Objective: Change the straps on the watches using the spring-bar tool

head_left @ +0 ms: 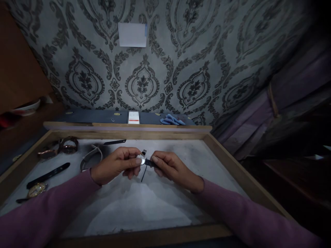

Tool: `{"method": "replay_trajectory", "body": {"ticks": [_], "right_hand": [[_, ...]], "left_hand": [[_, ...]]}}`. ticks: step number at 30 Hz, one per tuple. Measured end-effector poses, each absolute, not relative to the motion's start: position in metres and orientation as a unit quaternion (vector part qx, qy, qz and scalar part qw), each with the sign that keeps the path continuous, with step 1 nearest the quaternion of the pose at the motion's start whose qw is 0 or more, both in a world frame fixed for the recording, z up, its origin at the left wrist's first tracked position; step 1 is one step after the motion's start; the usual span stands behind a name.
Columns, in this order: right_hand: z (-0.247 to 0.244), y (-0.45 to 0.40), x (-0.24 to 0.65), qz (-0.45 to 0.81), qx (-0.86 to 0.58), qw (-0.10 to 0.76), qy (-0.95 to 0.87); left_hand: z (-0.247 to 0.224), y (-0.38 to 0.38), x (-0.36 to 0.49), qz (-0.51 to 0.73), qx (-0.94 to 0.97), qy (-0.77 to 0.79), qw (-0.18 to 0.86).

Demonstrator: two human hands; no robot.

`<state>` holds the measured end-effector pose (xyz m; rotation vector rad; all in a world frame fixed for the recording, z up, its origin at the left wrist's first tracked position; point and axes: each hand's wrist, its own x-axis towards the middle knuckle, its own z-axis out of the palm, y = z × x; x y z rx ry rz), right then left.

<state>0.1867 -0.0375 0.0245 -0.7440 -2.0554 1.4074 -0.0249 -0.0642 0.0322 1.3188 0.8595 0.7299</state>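
A small wristwatch [141, 159] with a pale round face and a dark strap is held up over the middle of the wood-rimmed tray [181, 130]. My left hand [120, 163] pinches the watch case between thumb and fingers. The strap stretches to the right, where my right hand [170, 167] is closed on it. Just below the watch, a thin dark tool [143, 174] lies on the white surface. The short buckle end of the strap shows above the case.
Several other watches lie at the tray's left, among them a gold-faced watch [37, 189] and a brown one [69, 145]. A black flat strip [115, 142] lies near the back. Behind the rim are a white card [133, 117] and a blue cloth [172, 120].
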Motion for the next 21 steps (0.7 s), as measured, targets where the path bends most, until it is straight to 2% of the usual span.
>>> {"method": "replay_trajectory", "body": {"ticks": [5,12,15,19,21], "right_hand": [[0.0239,-0.0375,0.1851,0.551,-0.284,0.264,-0.739],[0.0184,-0.0357,0.1823,0.654,-0.292,0.269,-0.643],[0.0166,-0.0351,0.1824,0.677,-0.291,0.262,-0.623],[0.0160,-0.0352,0.1816,0.677,-0.287,0.257,-0.627],[0.0161,-0.0353,0.1805,0.661,-0.293,0.259,-0.640]], "left_hand": [[0.0325,-0.0647,-0.0249,0.341,0.559,0.373,0.657],[0.0326,-0.0671,-0.0235,0.345,0.598,0.356,0.630],[0.0293,-0.0692,-0.0222,0.356,0.658,0.382,0.542],[0.0291,-0.0718,-0.0223,0.335,0.771,0.416,0.346],[0.0311,-0.0723,-0.0224,0.328,0.794,0.416,0.299]]}}
